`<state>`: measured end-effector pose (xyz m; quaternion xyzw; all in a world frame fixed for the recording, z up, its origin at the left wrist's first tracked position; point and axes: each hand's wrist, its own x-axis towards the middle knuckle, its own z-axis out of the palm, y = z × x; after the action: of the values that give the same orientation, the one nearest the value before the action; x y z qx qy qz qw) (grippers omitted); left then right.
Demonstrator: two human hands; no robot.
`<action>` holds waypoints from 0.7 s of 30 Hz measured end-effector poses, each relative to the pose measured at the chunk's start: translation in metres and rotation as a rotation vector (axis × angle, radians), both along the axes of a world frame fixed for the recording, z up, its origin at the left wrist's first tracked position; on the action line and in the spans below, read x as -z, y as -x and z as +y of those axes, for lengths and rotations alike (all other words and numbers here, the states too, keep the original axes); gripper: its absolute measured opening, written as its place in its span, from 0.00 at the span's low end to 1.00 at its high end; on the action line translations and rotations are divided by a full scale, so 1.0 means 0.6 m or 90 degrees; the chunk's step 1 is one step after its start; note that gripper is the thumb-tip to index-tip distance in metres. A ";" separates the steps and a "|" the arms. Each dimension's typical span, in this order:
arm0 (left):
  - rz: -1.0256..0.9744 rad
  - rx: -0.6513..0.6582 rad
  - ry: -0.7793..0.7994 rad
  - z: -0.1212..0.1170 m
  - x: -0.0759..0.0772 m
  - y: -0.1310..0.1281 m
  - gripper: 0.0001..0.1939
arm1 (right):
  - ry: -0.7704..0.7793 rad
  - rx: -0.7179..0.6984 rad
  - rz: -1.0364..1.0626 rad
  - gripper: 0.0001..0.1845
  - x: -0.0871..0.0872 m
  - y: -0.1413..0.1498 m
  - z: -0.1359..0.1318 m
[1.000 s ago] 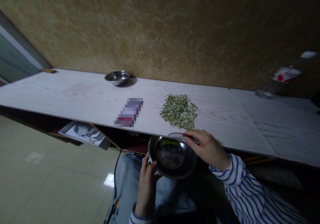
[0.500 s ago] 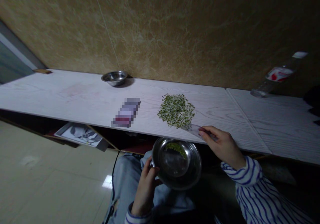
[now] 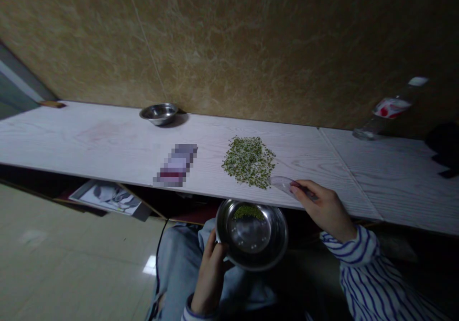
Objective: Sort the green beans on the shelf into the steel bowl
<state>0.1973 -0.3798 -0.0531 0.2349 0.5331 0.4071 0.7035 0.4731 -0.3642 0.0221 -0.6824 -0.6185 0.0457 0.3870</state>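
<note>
My left hand (image 3: 211, 274) grips the left rim of a steel bowl (image 3: 277, 250), thumb over the edge. The bowl is held tilted above my lap, just below the shelf's front edge. A small heap of green beans (image 3: 248, 211) lies on its far inner side. Between the thumb and fingers of my right hand (image 3: 325, 208) is a clear plastic piece (image 3: 281, 183) with a rounded edge; its exact kind I cannot make out. Its tip reaches the near right edge of a spread of small green beans (image 3: 248, 158), mung beans by their look, on the white shelf.
A smaller steel bowl (image 3: 158, 114) stands at the back left of the white wood-grain shelf (image 3: 107, 154). Left of the beans lies a blurred-out flat object (image 3: 177, 164). A clear bottle (image 3: 390, 108) stands at the right, near the marbled wall. Below is an open compartment with a box (image 3: 107, 199).
My right hand has moved from over the bowl's rim to the right and onto the shelf, with the plastic piece at the beans. The bowl has come down slightly, toward me.
</note>
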 end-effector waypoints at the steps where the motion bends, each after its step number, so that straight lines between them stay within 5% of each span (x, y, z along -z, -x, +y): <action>1: -0.002 0.008 -0.001 0.000 0.000 0.001 0.32 | 0.000 0.002 0.000 0.12 0.001 -0.002 0.000; 21: -0.014 0.058 -0.007 0.001 0.012 0.005 0.30 | -0.013 -0.134 -0.086 0.11 -0.011 0.050 0.037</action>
<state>0.1942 -0.3790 -0.0603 0.2583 0.5120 0.3796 0.7260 0.4429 -0.3418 0.0284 -0.6114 -0.7118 0.0334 0.3441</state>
